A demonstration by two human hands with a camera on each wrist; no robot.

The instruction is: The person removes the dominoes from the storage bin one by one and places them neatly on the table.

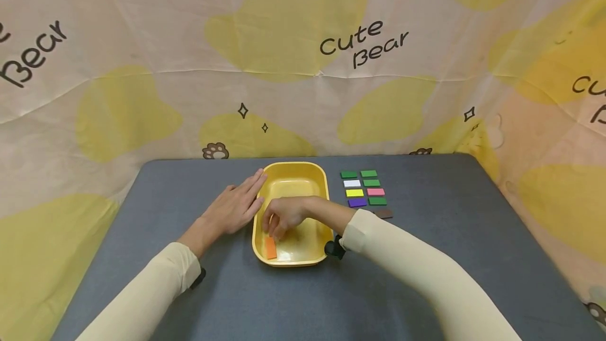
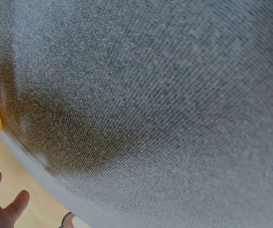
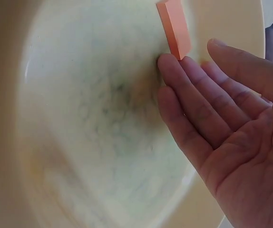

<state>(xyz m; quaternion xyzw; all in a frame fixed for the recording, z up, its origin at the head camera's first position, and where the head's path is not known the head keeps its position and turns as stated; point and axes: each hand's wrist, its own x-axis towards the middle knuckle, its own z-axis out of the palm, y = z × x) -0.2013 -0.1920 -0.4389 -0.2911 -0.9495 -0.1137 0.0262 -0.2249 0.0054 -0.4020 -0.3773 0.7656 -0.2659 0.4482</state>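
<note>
Cream sleeves run up from the near edge toward a yellow tub [image 1: 323, 183] standing on the grey bench [image 1: 450, 257]. Inside it, the right hand [image 1: 283, 218] hangs over the near-left part of the floor, palm open and fingers [image 3: 189, 102] straight and slightly apart, holding nothing. An orange block [image 1: 270, 248] lies just ahead of the fingertips, in the tub's near-left corner; in the right wrist view its end seems to meet the tip of one finger, though whether they truly touch I cannot tell. Its long axis runs roughly toward and away from the person, close along the tub's left wall. The left hand [image 1: 235, 206] rests flat on the bench outside that wall, fingers straight and together, their tips at the rim; it is near the block too, but the wall stands between them, so the right hand is the nearer. To the right of the tub, well apart from both hands, coloured tiles [image 1: 363, 188] lie in neat rows, with a dark one [image 1: 383, 214] just beyond the right forearm.
</note>
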